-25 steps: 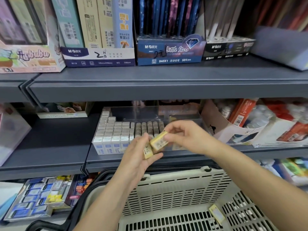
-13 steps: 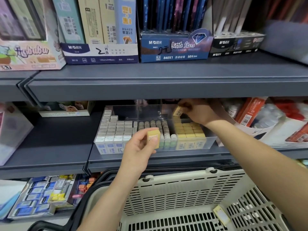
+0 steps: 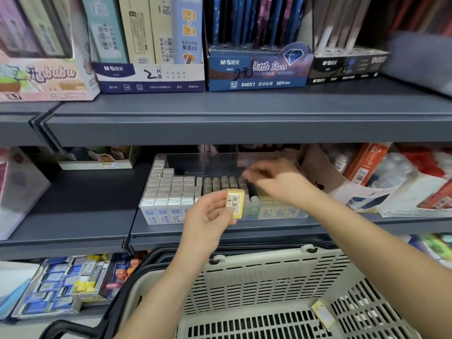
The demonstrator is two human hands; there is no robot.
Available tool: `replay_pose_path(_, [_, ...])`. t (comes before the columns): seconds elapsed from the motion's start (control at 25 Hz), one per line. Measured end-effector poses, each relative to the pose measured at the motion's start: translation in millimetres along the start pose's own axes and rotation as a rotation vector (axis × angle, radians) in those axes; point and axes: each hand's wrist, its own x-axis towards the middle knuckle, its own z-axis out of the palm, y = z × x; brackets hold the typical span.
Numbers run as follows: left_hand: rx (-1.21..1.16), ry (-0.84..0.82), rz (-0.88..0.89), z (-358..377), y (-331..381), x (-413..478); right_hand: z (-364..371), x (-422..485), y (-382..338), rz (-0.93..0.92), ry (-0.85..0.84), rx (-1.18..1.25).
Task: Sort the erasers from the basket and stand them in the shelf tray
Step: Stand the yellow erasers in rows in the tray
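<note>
My left hand (image 3: pixel 208 223) pinches a yellow eraser (image 3: pixel 236 203) with a barcode label, held upright in front of the clear shelf tray (image 3: pixel 195 163). The tray holds rows of white-and-blue erasers (image 3: pixel 166 194), grey erasers (image 3: pixel 220 183) and yellow erasers (image 3: pixel 276 211) standing on end. My right hand (image 3: pixel 276 179) hovers over the tray's right part, blurred, fingers loosely curled, and no eraser shows in it. One more yellow eraser (image 3: pixel 322 314) lies on the floor of the beige basket (image 3: pixel 269 277) below.
The grey upper shelf (image 3: pixel 244 123) overhangs the tray closely. A torn cardboard box of red packets (image 3: pixel 367 172) stands right of the tray. Boxes of pencils and leads (image 3: pixel 149 74) fill the top shelf. Small stationery packs (image 3: pixel 61 287) lie on the bottom shelf at left.
My right hand has let go of its yellow eraser at the back of the tray and drawn back leftward and nearer. My left hand has turned its eraser label-side towards me.
</note>
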Motion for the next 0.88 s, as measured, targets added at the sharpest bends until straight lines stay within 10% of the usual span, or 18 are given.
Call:
replay_pose_path(0.24, [0.259, -0.050, 0.120, -1, -6, -5, -5, -42, -13, -0.058, -0.150, 0.218])
replay_pose_path(0.36, [0.711, 0.135, 0.402, -11, -9, -4, -21, -26, 6, 0.047, 0.005, 0.171])
replay_pose_path(0.6, [0.976, 0.130, 0.414, -15, -21, 0, -27, 30, 43, 0.052, 0.287, -0.024])
replay_pose_path(0.88, [0.944, 0.140, 0.423, -17, -23, 3, 0, 64, 63, 0.159, 0.018, -0.248])
